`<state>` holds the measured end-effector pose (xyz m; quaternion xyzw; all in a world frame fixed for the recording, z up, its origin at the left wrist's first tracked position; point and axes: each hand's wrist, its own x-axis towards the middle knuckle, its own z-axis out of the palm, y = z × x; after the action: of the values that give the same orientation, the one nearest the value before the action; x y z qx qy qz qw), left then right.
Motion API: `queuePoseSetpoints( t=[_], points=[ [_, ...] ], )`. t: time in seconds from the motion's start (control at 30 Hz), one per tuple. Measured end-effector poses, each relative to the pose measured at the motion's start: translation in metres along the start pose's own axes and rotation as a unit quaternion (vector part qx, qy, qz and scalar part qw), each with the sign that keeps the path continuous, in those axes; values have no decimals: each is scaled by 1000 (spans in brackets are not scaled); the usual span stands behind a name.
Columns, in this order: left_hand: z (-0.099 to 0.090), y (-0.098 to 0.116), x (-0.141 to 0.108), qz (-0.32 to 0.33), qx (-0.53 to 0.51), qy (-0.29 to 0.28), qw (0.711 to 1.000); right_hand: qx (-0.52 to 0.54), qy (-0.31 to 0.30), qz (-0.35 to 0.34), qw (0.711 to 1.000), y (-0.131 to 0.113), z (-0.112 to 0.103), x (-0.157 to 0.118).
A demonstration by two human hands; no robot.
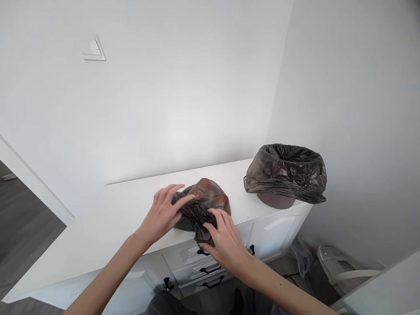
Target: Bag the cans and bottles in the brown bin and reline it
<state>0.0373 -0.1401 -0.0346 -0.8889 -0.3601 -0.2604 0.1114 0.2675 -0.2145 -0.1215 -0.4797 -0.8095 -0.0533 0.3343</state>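
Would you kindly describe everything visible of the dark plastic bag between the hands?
The thin, translucent black plastic bag sits on the white countertop near its front edge, bulging, with crumpled, gathered folds nearest the person. Reddish printed items show through. The left hand and right hand reach its folds from either side; grip firmness is unclear.
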Motion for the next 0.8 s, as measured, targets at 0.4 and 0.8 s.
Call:
queuePoseSetpoints(
  t=[0.4,0.8],
  points=[
    [-4,-4,10,-121,-106,61,985,-28,51,-91,994,2,17,-5],
    [-18,5,-9,-223,-8,286,932,78,21,-124,989,-25,-22,-34]
  ],
)
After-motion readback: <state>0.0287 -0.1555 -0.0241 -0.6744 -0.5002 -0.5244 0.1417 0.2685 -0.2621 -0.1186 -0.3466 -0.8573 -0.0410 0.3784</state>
